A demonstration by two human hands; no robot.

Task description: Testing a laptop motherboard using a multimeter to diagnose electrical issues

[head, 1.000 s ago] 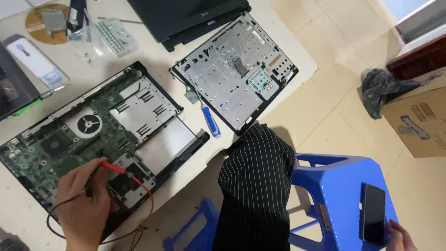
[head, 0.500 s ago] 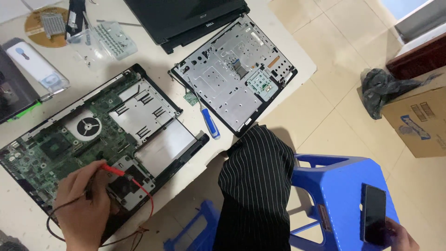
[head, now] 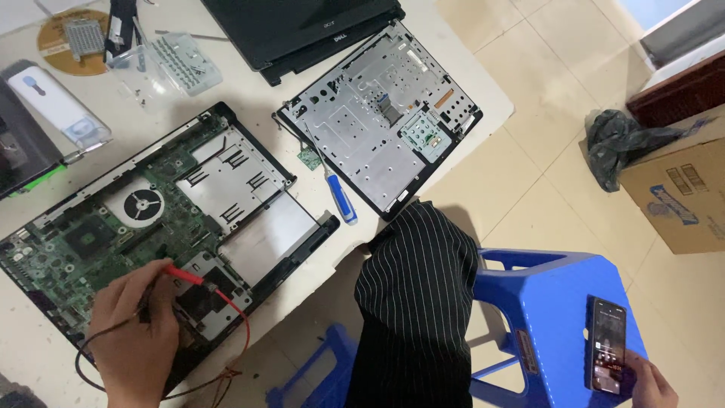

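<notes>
My left hand is closed around a red probe and a black probe, their tips resting on the green circuit board of an opened laptop base on the table. Red and black leads loop below the hand. My right hand, at the bottom right corner, holds a black phone whose screen is lit; it rests on a blue plastic stool. A striped trouser leg lies between the two hands.
A bare metal laptop cover lies face down at the table's right, a blue-handled screwdriver beside it. A black laptop lid sits at the top. A cardboard box and dark cloth are on the tiled floor.
My left hand has stayed in place with the probes on the board. The phone in my right hand has risen slightly on the stool.
</notes>
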